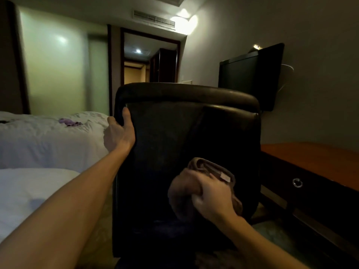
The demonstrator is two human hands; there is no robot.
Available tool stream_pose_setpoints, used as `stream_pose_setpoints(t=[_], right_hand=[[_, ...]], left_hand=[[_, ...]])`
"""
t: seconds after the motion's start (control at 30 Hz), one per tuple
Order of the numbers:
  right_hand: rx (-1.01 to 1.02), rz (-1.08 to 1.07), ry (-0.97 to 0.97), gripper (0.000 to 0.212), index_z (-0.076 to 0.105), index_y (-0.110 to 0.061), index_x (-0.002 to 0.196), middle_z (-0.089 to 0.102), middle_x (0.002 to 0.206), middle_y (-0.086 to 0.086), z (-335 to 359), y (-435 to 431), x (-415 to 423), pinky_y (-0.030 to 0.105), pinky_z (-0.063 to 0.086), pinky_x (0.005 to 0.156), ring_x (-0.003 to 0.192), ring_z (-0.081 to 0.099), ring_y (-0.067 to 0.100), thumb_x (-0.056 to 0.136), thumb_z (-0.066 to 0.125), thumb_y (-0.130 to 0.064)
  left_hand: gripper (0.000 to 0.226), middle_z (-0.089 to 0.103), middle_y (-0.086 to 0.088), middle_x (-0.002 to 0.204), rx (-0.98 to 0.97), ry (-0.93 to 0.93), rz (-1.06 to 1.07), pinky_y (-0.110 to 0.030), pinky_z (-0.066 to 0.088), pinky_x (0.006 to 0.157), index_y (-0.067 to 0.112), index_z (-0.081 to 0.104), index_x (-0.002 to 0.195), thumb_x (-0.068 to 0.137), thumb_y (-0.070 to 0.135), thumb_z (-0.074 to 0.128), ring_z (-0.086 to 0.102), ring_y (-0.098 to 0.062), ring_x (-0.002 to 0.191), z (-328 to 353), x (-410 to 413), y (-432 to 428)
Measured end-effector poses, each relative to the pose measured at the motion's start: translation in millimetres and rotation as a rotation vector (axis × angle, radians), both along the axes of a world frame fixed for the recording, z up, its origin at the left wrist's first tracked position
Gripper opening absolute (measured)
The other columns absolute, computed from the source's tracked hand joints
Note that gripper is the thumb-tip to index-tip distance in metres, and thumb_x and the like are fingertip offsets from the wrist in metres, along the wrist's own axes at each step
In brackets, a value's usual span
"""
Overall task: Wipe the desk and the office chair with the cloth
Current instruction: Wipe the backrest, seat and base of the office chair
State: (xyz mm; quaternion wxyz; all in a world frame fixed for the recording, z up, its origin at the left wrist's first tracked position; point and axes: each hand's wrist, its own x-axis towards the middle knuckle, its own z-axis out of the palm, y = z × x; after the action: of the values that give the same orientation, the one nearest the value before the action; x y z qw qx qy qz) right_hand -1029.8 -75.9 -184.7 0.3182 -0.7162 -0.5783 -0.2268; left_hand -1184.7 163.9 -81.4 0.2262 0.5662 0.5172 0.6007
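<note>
left hand (pixel 118 133): grips left edge of black leather office chair (pixel 165 136), thumb on its back face.
right hand (pixel 209 199): clutches bunched brown cloth (pixel 213 169), pressed against lower backrest; blurred.
orange-brown wooden desk (pixel 310 158): just right of chair.
white rumpled bed (pixel 38 140): left of chair.

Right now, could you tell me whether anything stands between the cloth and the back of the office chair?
Nothing visible does. The right hand grips the cloth directly in front of the office chair, seemingly against its dark backrest. The left hand holds the backrest's left edge, higher up and clear of the cloth.
</note>
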Motion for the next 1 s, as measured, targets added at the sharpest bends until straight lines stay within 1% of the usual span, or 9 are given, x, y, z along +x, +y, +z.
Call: stream_pose_setpoints(t=[0.1,0.23,0.37,0.43,0.5,0.57,0.8,0.93,1.0], right_hand=[[0.282,-0.084,0.408,0.044,0.062,-0.033,0.127,0.074,0.11,0.001,57.7,-6.4,0.4,0.036,0.051,0.086,0.108,0.067,0.031,0.084,0.051,-0.032],[0.639,-0.262,0.615,0.038,0.061,-0.025,0.131,0.068,0.118,0.013,152.9,3.5,18.0,0.04,0.045,0.092,0.114,0.06,0.039,0.094,0.052,-0.025],[0.63,-0.199,0.32,0.057,0.044,-0.039,0.146,0.063,0.133,0.004,212.8,35.8,32.1,0.052,0.033,0.116,0.13,0.054,0.031,0.092,0.056,-0.023],[0.329,-0.149,0.18,0.065,0.036,-0.042,0.15,0.046,0.154,0.0,212.6,61.8,41.8,0.066,0.003,0.121,0.147,0.033,0.028,0.09,0.054,-0.026],[0.01,-0.227,-0.015,0.071,0.022,-0.048,0.155,0.017,0.168,-0.003,188.3,87.8,50.8,0.075,-0.012,0.113,0.155,0.003,0.03,0.091,0.052,-0.038],[-0.068,-0.275,-0.149,0.078,0.014,-0.052,0.155,0.006,0.17,-0.002,146.8,103.2,46.3,0.078,-0.007,0.112,0.155,-0.009,0.034,0.087,0.05,-0.049],[-0.108,-0.044,-0.462,0.096,0.028,-0.042,0.155,0.034,0.161,-0.001,-20.6,68.9,-9.3,0.069,0.031,0.105,0.153,0.02,0.033,0.062,0.05,-0.049],[-0.228,0.084,-0.711,0.098,0.054,-0.036,0.142,0.049,0.153,-0.003,-34.0,36.9,-2.5,0.065,0.044,0.102,0.146,0.039,0.028,0.048,0.078,-0.043],[-0.153,0.149,-0.779,0.095,0.066,-0.031,0.132,0.058,0.145,-0.002,-12.7,28.4,10.5,0.059,0.052,0.095,0.136,0.052,0.027,0.04,0.087,-0.034]], left_hand=[[0.097,0.064,-0.025,0.125,0.02,-0.004,-0.006,-0.051,0.045,0.095,0.008,0.053,0.131,0.086,0.082,0.01,0.061,-0.045,0.113,1.1,1.9,-3.2],[0.089,0.066,-0.027,0.115,0.052,-0.015,0.015,-0.049,0.045,0.088,0.008,0.056,0.122,0.091,0.077,0.01,0.062,-0.045,0.105,-1.9,1.4,0.7],[0.07,0.066,-0.026,0.116,0.059,-0.042,0.022,-0.042,0.036,0.078,0.007,0.058,0.119,0.102,0.063,0.019,0.062,-0.044,0.105,-5.7,0.7,9.1],[0.061,0.065,-0.027,0.118,0.053,-0.033,0.021,-0.044,0.04,0.083,0.007,0.057,0.122,0.104,0.055,0.025,0.061,-0.044,0.107,-6.7,0.0,12.2],[0.054,0.065,-0.027,0.119,0.051,-0.007,0.02,-0.045,0.041,0.084,0.008,0.056,0.125,0.103,0.049,0.029,0.061,-0.044,0.108,-8.4,0.5,15.2],[0.054,0.065,-0.028,0.12,0.049,0.004,0.016,-0.046,0.042,0.085,0.007,0.056,0.128,0.103,0.047,0.03,0.061,-0.045,0.109,-10.8,-0.3,18.2],[0.058,0.063,-0.028,0.125,0.054,-0.015,-0.028,-0.048,0.042,0.091,0.006,0.054,0.132,0.102,0.049,0.03,0.059,-0.045,0.113,-9.4,-1.4,13.2],[0.056,0.062,-0.026,0.126,0.03,-0.027,-0.052,-0.048,0.043,0.092,0.008,0.053,0.132,0.103,0.05,0.03,0.058,-0.045,0.113,-5.4,-3.6,3.0],[0.057,0.062,-0.026,0.128,0.024,-0.013,-0.05,-0.048,0.043,0.094,0.007,0.052,0.134,0.104,0.049,0.029,0.058,-0.045,0.115,-4.0,-5.1,0.1]])
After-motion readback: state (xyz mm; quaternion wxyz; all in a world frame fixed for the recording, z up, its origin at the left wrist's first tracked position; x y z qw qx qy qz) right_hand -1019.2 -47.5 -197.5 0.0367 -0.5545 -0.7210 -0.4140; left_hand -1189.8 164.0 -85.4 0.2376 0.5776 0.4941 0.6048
